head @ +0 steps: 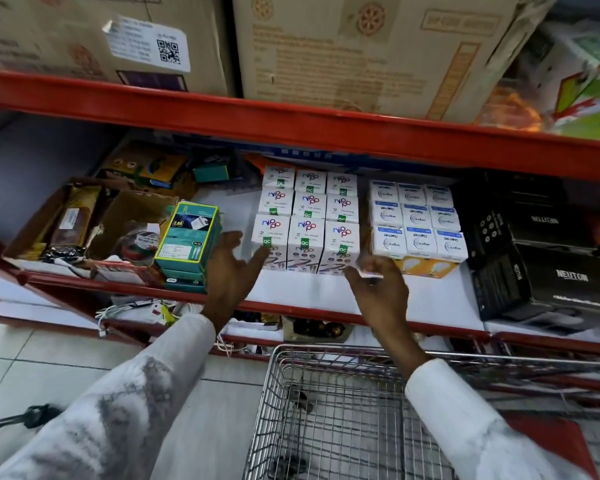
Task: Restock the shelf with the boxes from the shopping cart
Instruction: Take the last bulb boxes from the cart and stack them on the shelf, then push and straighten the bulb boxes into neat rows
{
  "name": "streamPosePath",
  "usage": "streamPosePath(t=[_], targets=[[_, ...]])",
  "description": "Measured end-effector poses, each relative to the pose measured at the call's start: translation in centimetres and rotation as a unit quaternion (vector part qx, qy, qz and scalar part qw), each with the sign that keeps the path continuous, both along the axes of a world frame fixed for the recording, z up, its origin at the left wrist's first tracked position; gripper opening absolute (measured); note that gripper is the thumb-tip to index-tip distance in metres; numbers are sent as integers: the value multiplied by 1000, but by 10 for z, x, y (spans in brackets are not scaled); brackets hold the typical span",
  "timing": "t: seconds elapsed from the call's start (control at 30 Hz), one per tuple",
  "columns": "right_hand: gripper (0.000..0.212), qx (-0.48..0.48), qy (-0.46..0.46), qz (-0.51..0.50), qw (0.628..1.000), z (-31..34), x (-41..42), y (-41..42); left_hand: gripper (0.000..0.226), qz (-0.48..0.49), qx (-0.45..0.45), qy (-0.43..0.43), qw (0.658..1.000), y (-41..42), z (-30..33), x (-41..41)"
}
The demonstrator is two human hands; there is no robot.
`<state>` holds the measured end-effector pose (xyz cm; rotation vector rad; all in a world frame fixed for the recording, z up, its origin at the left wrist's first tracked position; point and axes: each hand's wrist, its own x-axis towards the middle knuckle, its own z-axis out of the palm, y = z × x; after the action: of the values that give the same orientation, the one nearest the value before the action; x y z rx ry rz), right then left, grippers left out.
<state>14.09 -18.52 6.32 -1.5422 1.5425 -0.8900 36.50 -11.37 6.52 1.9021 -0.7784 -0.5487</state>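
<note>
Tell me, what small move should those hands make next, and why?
Probably draw both hands back toward the cart for more stock. The left hand and right hand are open and hold nothing, flanking the Nippo boxes, which already sit in neat rows. The visible part of the cart looks empty, though, so stocking may be finished.

Nippo boxes (305, 220) sit on the shelf (361, 292), Wipro boxes (416, 223) right.

Shelf (291, 306): red painted metal edge, smooth white deck. Nippo boxes (305, 223) at 12 o'clock: glossy printed card. Cart (326, 410) at 6 o'clock: bright wire metal. Sleeves (136, 403): white cloth.
</note>
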Motion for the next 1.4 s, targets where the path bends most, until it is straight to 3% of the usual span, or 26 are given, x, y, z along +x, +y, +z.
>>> streamPosePath(t=[0.07,0.13,0.2,0.33,0.6,0.93,1.1,1.17,1.23,1.3,1.37,1.4], targets=[[55,200,-142,-64,967,-7,7,0,68,54,16,232,971,-4,-2,-3],[67,280,-230,-68,929,-6,14,-5,74,46,7,313,949,-8,-5,-1],[74,268,-236,-72,931,-7,20,-12,72,19,-7,314,949,-12,-9,2],[91,236,-239,-94,937,-9,33,-21,47,-2,-24,343,939,-19,-15,3],[80,231,-275,-95,928,-29,41,-31,25,19,-45,364,930,-29,-19,6],[62,232,-287,-104,923,-22,46,-29,44,31,-41,367,929,-31,-23,5],[83,247,-272,-80,927,-25,39,-32,59,23,-36,366,929,-27,-21,2],[84,245,-264,-80,930,-26,32,-32,58,68,-44,364,928,-23,-18,-7],[72,242,-258,-96,930,-20,21,-27,43,150,-68,338,927,-18,-14,-24],[43,236,-267,-141,924,-20,2,-24,23,208,-89,315,922,-11,-12,-49],[20,228,-278,-208,910,-20,-21,-22,6,206,-84,338,914,-6,-8,-80],[16,221,-282,-239,903,-19,-32,-21,9,183,-70,369,908,-5,-6,-97]])
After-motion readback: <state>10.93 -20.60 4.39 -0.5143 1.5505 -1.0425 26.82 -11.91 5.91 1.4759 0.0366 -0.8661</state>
